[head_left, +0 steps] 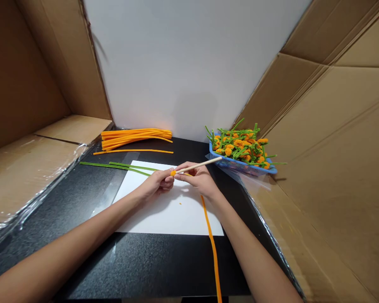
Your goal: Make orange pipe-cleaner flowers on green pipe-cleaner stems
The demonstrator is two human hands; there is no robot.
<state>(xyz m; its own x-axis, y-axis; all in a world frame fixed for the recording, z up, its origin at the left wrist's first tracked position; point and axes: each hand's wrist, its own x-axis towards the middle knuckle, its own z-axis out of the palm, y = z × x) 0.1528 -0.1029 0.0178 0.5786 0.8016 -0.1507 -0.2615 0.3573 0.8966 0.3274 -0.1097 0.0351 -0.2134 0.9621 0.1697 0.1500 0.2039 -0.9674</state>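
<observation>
Above a white sheet of paper, my left hand is closed around one end of a pale wooden stick. A small coil of orange pipe cleaner is wound on the stick beside my left thumb. My right hand is closed on the orange pipe cleaner, whose long tail hangs from under the palm, across the paper and past the table's front edge. The stick slants up to the right over my right fingers. What lies inside my left palm is hidden.
Behind on the left lie a bundle of orange pipe cleaners, a single orange one and green pipe cleaners. At the back right, a blue basket holds several orange-and-green pipe-cleaner flowers. Cardboard walls flank the black table.
</observation>
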